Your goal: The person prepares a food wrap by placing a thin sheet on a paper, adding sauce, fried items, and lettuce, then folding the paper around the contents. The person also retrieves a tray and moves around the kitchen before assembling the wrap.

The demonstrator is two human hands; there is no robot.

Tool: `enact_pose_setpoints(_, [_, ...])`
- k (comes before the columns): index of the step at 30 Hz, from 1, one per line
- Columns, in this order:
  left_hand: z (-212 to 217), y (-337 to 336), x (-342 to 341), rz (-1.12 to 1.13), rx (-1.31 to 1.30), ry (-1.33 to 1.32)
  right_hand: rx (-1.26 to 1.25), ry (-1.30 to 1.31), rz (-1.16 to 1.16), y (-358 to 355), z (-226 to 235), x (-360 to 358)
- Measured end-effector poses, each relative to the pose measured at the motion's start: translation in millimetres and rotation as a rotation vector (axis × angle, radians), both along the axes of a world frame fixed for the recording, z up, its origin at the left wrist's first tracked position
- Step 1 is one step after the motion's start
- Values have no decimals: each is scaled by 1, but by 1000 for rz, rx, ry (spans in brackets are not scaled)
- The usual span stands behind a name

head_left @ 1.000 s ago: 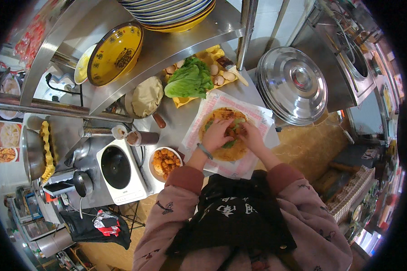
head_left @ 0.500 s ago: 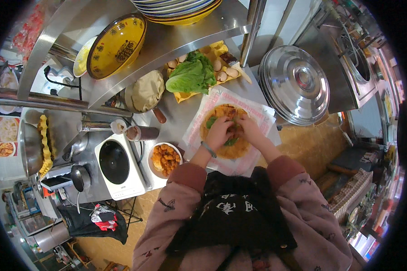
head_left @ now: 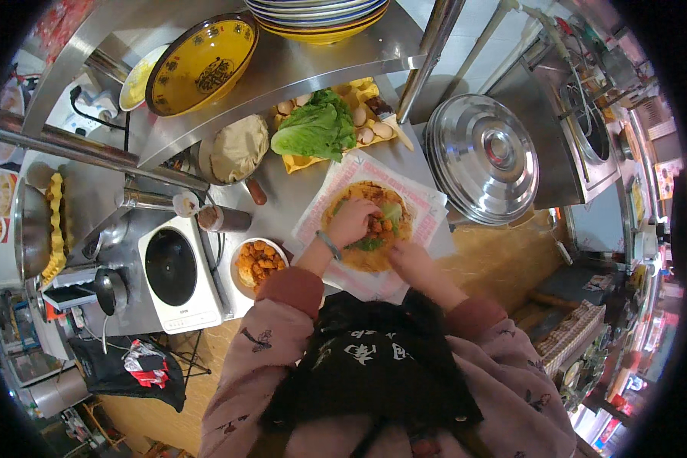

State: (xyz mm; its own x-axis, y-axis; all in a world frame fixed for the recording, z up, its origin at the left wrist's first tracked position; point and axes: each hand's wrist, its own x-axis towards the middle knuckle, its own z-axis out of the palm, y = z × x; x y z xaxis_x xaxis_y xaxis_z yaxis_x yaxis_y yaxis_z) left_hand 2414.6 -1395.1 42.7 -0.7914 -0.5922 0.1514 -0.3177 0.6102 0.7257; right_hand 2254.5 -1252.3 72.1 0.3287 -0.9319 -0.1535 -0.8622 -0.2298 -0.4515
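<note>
My left hand (head_left: 351, 221) lies curled on the middle of the flatbread (head_left: 368, 227), fingers bent down onto the orange filling and green leaves, pressing more than gripping. My right hand (head_left: 409, 259) sits at the near right edge of the flatbread, fingers resting on the rim; I cannot tell whether it pinches the edge or only touches it. The flatbread lies flat and open on a printed paper sheet (head_left: 427, 210) on the steel table (head_left: 282, 195). As I judge it, the filling is already on and spread, while rolling or folding has not begun, and the paper is not yet wrapped around anything. Just left of my left forearm stands a small bowl of fried pieces (head_left: 258, 262), and beyond it a white induction hob (head_left: 177, 271). Past the flatbread is a yellow tray with lettuce (head_left: 313, 130) and eggs. A big steel lid (head_left: 483, 156) rests to the right.
</note>
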Motion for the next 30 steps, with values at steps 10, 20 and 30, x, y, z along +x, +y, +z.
enact_pose_setpoints(10, [-22, -19, 8, -37, 152, -96, -197, 165, 94, 22, -25, 8])
enact_pose_setpoints(20, [2, -23, 7, -8, 468, -115, -312, -180, -185, -54, 0, 4])
enact_pose_setpoints(30, [13, -12, 12, -5, 270, -94, -98, -162, -274, -108, -25, 1])
